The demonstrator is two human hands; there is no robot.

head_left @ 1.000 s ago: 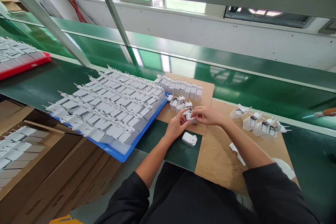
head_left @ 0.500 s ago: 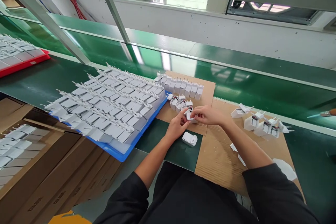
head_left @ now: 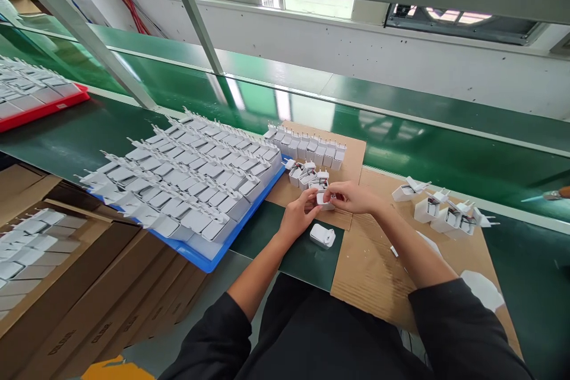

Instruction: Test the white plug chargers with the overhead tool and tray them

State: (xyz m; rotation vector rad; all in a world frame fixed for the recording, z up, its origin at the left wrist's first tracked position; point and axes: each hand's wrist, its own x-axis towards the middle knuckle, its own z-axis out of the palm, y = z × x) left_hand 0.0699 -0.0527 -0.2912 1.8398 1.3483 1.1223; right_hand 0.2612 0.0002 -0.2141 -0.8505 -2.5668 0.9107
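Between my two hands is a white plug adapter near the cardboard's front edge. My left hand grips its left side with fingers and thumb. From the right, my right hand pinches at its top, the fingertips pressed together. Open white adapters with wires showing stand just behind my hands, and a row of white adapters is further back. A single closed adapter lies in front of my hands on the green mat.
A blue tray filled with white adapters is at the left, and a red tray lies beyond it. More open adapters stand on the right cardboard. Cardboard boxes are at the lower left.
My right hand's fingers have shifted slightly over the adapter and its forearm has moved a little left. More of a white piece beside that forearm now shows. The view has shifted slightly.
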